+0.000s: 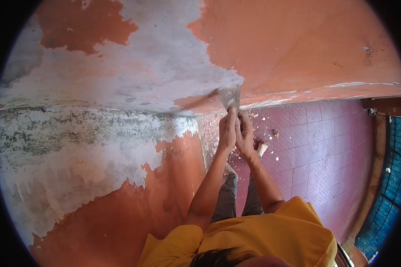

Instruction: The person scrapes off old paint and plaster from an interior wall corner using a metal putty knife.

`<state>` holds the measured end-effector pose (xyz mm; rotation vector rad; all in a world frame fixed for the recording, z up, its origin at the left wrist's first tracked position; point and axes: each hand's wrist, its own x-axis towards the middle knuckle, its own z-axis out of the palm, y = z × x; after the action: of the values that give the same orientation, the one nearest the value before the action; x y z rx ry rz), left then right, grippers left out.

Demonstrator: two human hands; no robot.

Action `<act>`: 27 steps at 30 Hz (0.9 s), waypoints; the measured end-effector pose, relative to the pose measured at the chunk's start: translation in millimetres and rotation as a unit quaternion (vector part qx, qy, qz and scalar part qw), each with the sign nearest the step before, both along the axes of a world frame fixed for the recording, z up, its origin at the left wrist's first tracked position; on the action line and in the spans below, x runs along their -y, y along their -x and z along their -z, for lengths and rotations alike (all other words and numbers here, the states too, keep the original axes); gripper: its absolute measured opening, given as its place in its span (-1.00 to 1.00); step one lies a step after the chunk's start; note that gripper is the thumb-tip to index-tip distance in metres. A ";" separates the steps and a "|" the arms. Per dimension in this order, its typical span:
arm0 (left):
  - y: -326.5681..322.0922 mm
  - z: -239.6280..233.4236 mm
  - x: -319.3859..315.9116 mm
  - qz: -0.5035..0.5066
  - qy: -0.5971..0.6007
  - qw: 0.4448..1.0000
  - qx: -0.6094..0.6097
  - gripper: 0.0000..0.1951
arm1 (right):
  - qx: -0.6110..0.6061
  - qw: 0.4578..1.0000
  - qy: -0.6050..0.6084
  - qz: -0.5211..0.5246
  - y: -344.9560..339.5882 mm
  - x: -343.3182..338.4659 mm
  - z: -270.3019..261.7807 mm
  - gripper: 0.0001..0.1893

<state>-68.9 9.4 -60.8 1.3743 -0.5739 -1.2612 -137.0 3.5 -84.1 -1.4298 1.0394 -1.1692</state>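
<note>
Both hands are closed together on one scraper (230,96), a putty knife with a wide, whitish-stained metal blade. My left hand (228,130) has its thumb laid along the lower blade or handle. My right hand (244,131) wraps the handle from the other side, so the handle itself is mostly hidden. The blade's wide edge lies at the wall in front of me, near where bare grey-white plaster (173,73) meets orange paint (287,46). Whether the edge presses on the surface, I cannot tell.
A second wall (120,213), part orange and part stained plaster, meets the first at a corner on the left. Pale flakes lie on the reddish-purple tiled floor (307,143) around my bare feet (262,148). At far right is a blue panel (384,187) with dark bars.
</note>
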 end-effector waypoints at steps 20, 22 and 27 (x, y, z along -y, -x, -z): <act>10.1 -19.2 3.0 0.017 -0.003 1.000 0.013 -0.49 | 0.044 0.999 -0.001 0.002 12.8 2.8 -14.5 -0.77; 9.8 -33.4 8.4 0.015 0.024 1.000 0.002 -0.48 | -0.001 1.000 0.020 -0.003 16.1 11.3 -35.1 -0.78; 11.6 -34.3 8.9 0.005 0.025 1.000 -0.006 -0.48 | 0.006 1.000 0.022 -0.005 12.7 11.1 -29.9 -0.78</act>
<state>-80.5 0.5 -26.5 1.3224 -0.6009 -1.2549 -149.7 -7.5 -54.1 -1.4591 1.0011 -1.1994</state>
